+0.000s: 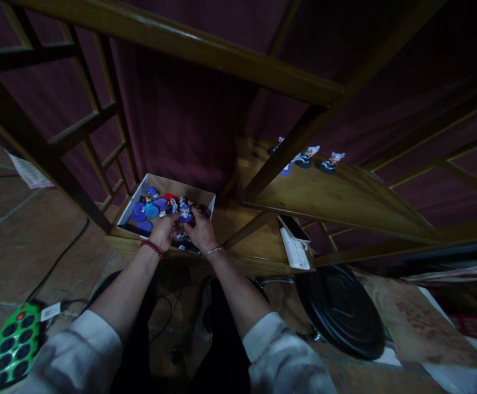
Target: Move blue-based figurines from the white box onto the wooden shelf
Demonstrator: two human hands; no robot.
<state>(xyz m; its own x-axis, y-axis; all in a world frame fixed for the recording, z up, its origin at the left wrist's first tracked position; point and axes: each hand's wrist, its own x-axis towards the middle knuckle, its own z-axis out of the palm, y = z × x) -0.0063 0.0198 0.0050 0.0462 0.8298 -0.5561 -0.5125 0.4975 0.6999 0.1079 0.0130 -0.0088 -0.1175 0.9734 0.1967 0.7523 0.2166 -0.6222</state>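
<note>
A small purple-and-white figurine point(186, 212) on a round purple base is held over the front of a shallow white box point(128, 207). My right hand point(200, 231) is closed on its right side, thumb and fingers around it. My left hand point(165, 232), with a red bead bracelet, is beside it, fingers curled; whether they grip the figurine too is hidden. Inside the box lie several blue and purple round bases point(151, 211), a red piece point(168, 196) and more small figurines point(151, 192). Part of the contents is behind my hands.
Several figurines point(332, 162) stand on the wooden shelf point(337, 200) at the right. A phone point(294, 228) and a white object point(294, 250) lie on the lower board. Wooden beams cross overhead. A black round stool point(340, 312) stands at right, a green power strip point(16, 345) at left.
</note>
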